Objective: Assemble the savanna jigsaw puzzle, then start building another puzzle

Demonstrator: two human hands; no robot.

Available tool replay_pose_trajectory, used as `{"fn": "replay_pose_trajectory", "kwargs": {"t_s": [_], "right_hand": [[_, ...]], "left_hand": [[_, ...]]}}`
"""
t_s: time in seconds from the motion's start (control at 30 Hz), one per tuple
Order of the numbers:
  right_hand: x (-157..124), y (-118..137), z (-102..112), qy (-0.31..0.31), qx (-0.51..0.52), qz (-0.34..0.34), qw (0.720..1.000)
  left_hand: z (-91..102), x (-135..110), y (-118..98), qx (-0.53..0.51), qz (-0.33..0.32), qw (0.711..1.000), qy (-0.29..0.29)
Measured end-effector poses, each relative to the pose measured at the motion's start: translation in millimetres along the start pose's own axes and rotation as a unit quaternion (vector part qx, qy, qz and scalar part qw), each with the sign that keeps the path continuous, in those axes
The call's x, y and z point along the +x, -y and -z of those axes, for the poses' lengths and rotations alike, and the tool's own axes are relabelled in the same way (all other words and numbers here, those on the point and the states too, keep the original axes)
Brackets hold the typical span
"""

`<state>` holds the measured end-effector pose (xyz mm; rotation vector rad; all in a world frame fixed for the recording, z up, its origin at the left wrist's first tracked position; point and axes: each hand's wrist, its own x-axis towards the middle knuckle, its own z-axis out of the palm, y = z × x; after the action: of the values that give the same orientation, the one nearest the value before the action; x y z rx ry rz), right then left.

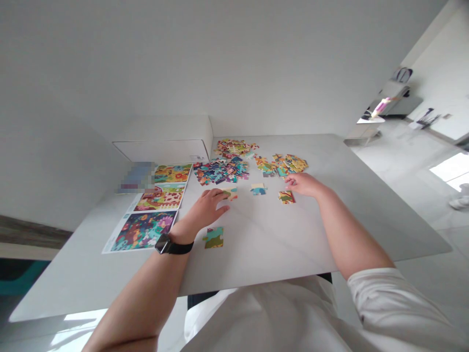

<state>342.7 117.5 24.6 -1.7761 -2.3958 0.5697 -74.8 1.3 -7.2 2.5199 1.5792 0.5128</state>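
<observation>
My left hand [205, 208] lies flat on the pale stone-look tabletop [252, 244], its fingertips on or just over a small joined group of jigsaw pieces [230, 194]. My right hand [302, 184] hovers at the yellow-toned pieces [284, 164], holding nothing, with a red and yellow piece [286, 196] just below its fingers. A blue and cream joined section [258, 189] sits between my hands. Nearer me, a teal and olive section [213, 237] lies alone. A dense multicoloured heap [221, 171] and another loose pile [234, 147] lie farther off.
Printed picture sheets [154, 210] lie along the table's left side, partly blurred at one end. A white box [163, 139] stands at the far left corner. A black watch [164, 244] circles my left wrist. Beyond the right edge lies a tiled floor.
</observation>
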Motion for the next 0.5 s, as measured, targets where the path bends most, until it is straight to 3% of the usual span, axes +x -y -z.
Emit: {"fn": "replay_pose_trajectory", "kwargs": {"t_s": [0.27, 0.4, 0.5], "right_hand": [[3.4, -15.2, 5.2, -0.088, -0.035, -0.095, 0.991], [8.5, -13.8, -3.0, -0.181, -0.041, -0.039, 0.982], [12.6, -11.4, -14.2, -0.213, -0.051, 0.007, 0.976]], "left_hand": [[1.8, 1.5, -0.3, -0.004, -0.003, 1.000, 0.003], [5.3, 2.9, -3.8, -0.014, 0.000, 1.000, -0.011], [8.0, 3.9, -6.7, -0.027, 0.003, 0.999, -0.020]]}}
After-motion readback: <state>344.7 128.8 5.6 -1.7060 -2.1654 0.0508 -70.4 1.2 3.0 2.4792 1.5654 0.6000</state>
